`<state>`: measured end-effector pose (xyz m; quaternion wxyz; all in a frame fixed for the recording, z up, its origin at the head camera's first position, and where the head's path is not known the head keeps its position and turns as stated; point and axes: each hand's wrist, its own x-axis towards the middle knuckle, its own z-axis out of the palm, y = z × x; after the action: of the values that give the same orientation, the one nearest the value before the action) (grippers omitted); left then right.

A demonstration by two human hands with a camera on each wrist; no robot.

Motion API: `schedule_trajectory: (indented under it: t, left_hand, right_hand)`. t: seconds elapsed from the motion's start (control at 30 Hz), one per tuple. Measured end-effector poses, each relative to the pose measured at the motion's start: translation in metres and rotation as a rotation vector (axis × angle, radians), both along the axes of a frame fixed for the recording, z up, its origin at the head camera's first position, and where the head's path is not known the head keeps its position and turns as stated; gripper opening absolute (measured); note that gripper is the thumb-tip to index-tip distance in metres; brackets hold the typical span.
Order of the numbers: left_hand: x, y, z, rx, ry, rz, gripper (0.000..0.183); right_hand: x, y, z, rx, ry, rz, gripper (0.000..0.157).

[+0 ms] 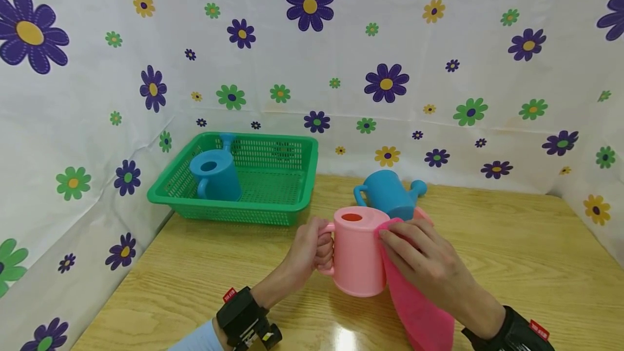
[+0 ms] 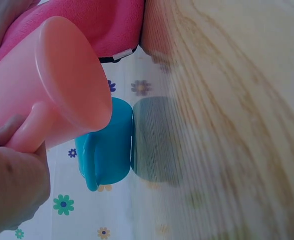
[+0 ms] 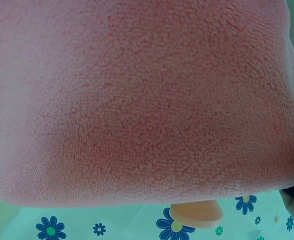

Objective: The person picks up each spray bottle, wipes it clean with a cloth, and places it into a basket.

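My left hand (image 1: 310,246) grips the handle of a pink watering can (image 1: 359,259), held upright above the table. In the left wrist view, the can's base (image 2: 77,75) shows, with fingers curled round the handle. My right hand (image 1: 431,264) holds a bright pink cloth (image 1: 419,307) against the can's right side; the thumb is hidden. The cloth hangs below that hand and nearly fills the right wrist view. Past its lower edge the can's pink spout head (image 3: 195,215) pokes out. Close behind stands a blue watering can (image 1: 387,194), partly covered by the pink one.
At the back left of the wooden table (image 1: 205,286) sits a green basket (image 1: 234,213) with a second blue watering can (image 1: 219,177) inside. A white cloth backdrop (image 1: 273,69) printed with flowers rises behind the table and along the left.
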<state>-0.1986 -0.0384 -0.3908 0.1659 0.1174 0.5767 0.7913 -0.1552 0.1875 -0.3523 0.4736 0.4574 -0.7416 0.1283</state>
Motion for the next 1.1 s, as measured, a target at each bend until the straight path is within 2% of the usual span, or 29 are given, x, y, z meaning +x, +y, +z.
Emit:
schedule_trajectory:
  t: [0.37, 0.6, 0.9, 1.1]
  left_hand:
    - [-0.0001, -0.0014, -0.0025, -0.002, 0.002, 0.02, 0.043]
    - [-0.0019, -0.003, -0.0012, 0.019, -0.004, 0.043, 0.043]
    - [-0.0035, -0.007, 0.0002, 0.034, 0.032, 0.041, 0.043]
    - [-0.0037, -0.0087, 0.0028, 0.038, 0.048, 0.063, 0.044]
  right_hand:
    - [0.0019, -0.0009, -0.0022, 0.016, -0.039, 0.022, 0.046]
    - [0.003, -0.0002, -0.0045, 0.062, -0.066, 0.02, 0.048]
    - [0.0033, -0.0026, -0.0073, 0.076, -0.056, 0.053, 0.046]
    - [0.0056, -0.0021, -0.0074, 0.1, -0.09, 0.067, 0.046]
